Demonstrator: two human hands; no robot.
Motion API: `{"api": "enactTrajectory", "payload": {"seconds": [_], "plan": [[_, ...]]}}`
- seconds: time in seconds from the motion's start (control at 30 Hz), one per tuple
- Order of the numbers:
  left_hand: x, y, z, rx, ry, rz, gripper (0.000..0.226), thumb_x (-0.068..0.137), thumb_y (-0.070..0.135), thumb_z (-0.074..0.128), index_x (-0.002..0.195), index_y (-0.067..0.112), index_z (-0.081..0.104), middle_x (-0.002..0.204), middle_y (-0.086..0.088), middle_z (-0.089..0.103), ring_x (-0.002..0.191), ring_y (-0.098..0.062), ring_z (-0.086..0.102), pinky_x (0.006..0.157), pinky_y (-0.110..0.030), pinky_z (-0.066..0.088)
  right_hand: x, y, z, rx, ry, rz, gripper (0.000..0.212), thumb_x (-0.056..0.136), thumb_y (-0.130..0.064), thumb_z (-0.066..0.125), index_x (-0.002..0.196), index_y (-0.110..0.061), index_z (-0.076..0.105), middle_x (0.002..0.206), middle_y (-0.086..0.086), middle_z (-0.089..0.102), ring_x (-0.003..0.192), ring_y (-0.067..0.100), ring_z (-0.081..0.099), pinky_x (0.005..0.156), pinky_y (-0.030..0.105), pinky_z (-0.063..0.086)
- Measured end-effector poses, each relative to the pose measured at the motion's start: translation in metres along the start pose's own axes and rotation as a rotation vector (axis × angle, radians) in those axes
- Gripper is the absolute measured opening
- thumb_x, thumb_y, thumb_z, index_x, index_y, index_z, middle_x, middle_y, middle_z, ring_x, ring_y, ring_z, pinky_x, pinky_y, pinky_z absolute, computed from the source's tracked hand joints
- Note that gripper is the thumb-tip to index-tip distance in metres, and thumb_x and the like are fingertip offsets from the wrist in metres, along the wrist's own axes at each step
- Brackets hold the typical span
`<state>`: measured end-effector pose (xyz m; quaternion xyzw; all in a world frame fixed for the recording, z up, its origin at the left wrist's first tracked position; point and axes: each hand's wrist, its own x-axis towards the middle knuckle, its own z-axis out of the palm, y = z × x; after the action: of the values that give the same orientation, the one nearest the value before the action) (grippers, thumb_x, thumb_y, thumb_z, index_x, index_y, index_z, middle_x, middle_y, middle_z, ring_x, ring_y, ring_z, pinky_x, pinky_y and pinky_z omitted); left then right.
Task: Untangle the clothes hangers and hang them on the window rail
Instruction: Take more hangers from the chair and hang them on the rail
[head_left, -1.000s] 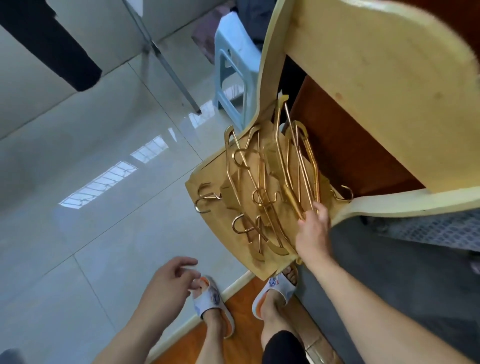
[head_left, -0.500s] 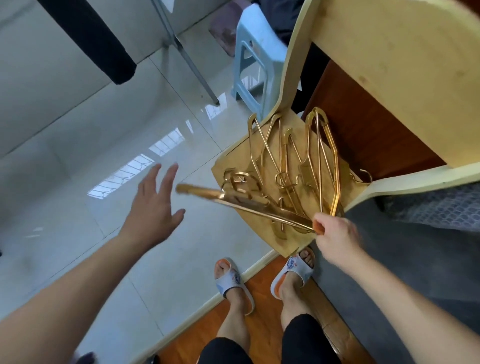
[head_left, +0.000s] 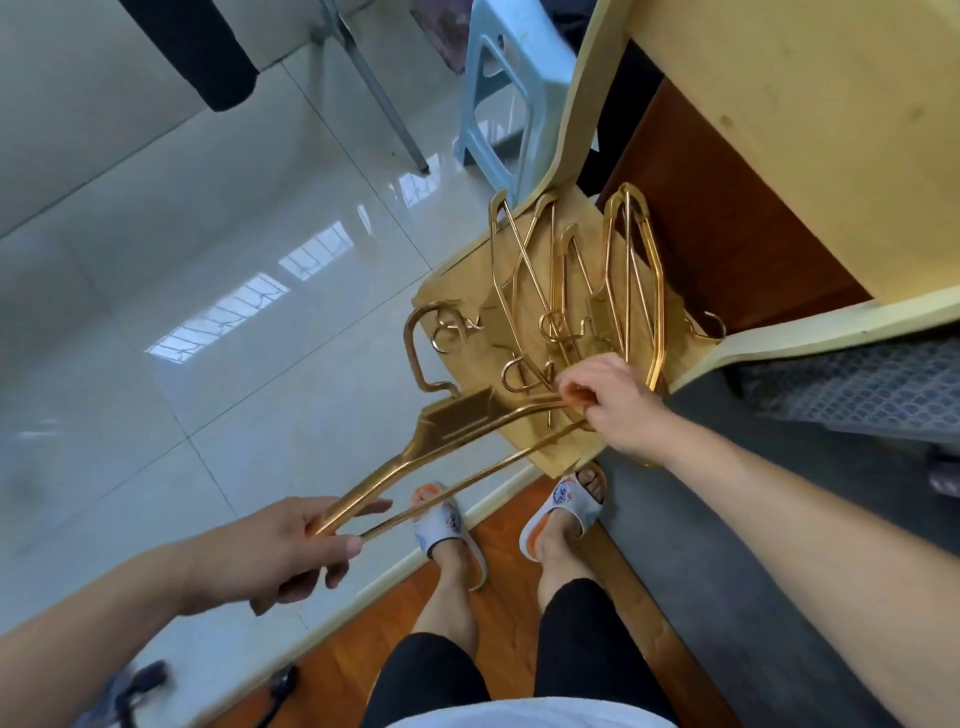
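A gold metal hanger (head_left: 457, 421) is lifted off the pile, its hook (head_left: 415, 353) pointing up and left. My left hand (head_left: 280, 545) grips its near end, fingers curled round the shoulder and bottom bar. My right hand (head_left: 613, 405) pinches its far end just above the pile. Several more gold hangers (head_left: 582, 291) lie tangled on a tan wooden stool seat (head_left: 447, 291). No window rail is visible.
A cream wooden bed frame (head_left: 810, 156) rises at the right, with a dark mattress edge (head_left: 779, 545) beside my right arm. A pale blue plastic stool (head_left: 509, 88) stands behind the pile. My feet in slippers (head_left: 452, 530) stand on an orange wooden step above grey floor tiles.
My right hand drew one hanger out of the pile toward me. My left hand rose from beside my feet, reached over and took hold of the hanger's near end.
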<state>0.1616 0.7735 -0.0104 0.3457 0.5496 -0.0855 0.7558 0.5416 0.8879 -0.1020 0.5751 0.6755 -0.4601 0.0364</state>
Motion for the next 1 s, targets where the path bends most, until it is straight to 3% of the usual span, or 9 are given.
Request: {"api": "enactTrajectory", "payload": {"seconds": [0.1,0.17,0.23,0.33,0.43,0.6,0.7,0.87,1.0], "plan": [[0.005,-0.018,0.017,0.040,0.242,0.051,0.025,0.092,0.046,0.067,0.117,0.047,0.066,0.067,0.004,0.051,0.056,-0.013,0.044,0.049,-0.028,0.039,0.009,-0.002,0.012,0.173,0.121,0.123,0.063,0.091,-0.008,0.064,0.144,-0.036,0.045,0.153,-0.010,0.035,0.144,0.015,0.027,0.119,0.044,0.028],[0.008,-0.033,0.025,0.128,0.435,0.064,0.016,0.089,0.051,0.066,0.104,0.045,0.065,0.061,0.006,0.049,0.054,-0.010,0.044,0.055,-0.031,0.041,0.010,0.000,0.026,0.265,0.269,0.274,0.072,0.092,-0.008,0.064,0.151,-0.037,0.035,0.159,-0.010,0.026,0.145,0.020,0.031,0.115,0.048,0.038],[0.012,-0.045,0.036,0.081,0.636,0.065,0.008,0.093,0.047,0.065,0.100,0.048,0.062,0.060,0.005,0.048,0.053,-0.012,0.046,0.057,-0.035,0.039,0.004,0.008,0.044,0.297,0.354,0.454,0.065,0.094,-0.006,0.061,0.150,-0.030,0.038,0.157,-0.003,0.030,0.139,0.024,0.042,0.106,0.043,0.048],[0.027,-0.046,0.056,-0.196,0.869,0.078,0.015,0.099,0.036,0.061,0.094,0.050,0.060,0.067,-0.005,0.050,0.053,-0.022,0.046,0.053,-0.037,0.038,-0.009,0.038,0.065,0.355,0.369,0.702,0.048,0.096,-0.006,0.059,0.142,-0.017,0.049,0.145,0.007,0.045,0.128,0.029,0.052,0.092,0.034,0.046],[0.044,-0.033,0.069,-0.411,1.018,0.053,0.030,0.101,0.031,0.056,0.083,0.055,0.056,0.075,-0.008,0.051,0.056,-0.025,0.043,0.050,-0.033,0.037,-0.013,0.078,0.067,0.319,0.431,0.850,0.035,0.096,-0.013,0.059,0.130,-0.012,0.057,0.134,0.012,0.056,0.121,0.033,0.056,0.096,0.040,0.048],[0.073,-0.026,0.071,-0.503,1.102,0.017,0.013,0.103,0.032,0.053,0.109,0.043,0.051,0.087,-0.009,0.056,0.064,-0.027,0.048,0.051,-0.034,0.040,0.016,0.113,0.052,0.314,0.461,0.938,0.030,0.095,-0.021,0.056,0.120,-0.006,0.062,0.122,0.018,0.064,0.112,0.039,0.061,0.096,0.045,0.052],[0.087,-0.023,0.070,-0.477,1.110,-0.013,0.018,0.104,0.033,0.053,0.120,0.040,0.048,0.089,-0.007,0.057,0.067,-0.027,0.051,0.052,-0.035,0.042,0.043,0.121,0.055,0.339,0.437,0.943,0.033,0.099,-0.022,0.055,0.126,-0.005,0.059,0.125,0.018,0.062,0.115,0.038,0.060,0.092,0.042,0.049],[0.090,-0.020,0.072,-0.480,1.114,-0.018,0.020,0.103,0.032,0.053,0.122,0.040,0.049,0.088,-0.007,0.058,0.065,-0.026,0.050,0.051,-0.034,0.041,0.064,0.125,0.059,0.329,0.383,1.016,0.033,0.099,-0.011,0.053,0.130,-0.001,0.058,0.134,0.023,0.057,0.121,0.041,0.057,0.098,0.045,0.050],[0.081,-0.021,0.077,-0.518,1.106,-0.026,0.017,0.103,0.028,0.054,0.117,0.037,0.053,0.084,-0.009,0.055,0.060,-0.026,0.044,0.047,-0.032,0.036,0.056,0.115,0.055,0.337,0.459,0.989,0.030,0.101,-0.007,0.048,0.130,0.000,0.056,0.130,0.022,0.058,0.119,0.040,0.058,0.091,0.043,0.050]]}}
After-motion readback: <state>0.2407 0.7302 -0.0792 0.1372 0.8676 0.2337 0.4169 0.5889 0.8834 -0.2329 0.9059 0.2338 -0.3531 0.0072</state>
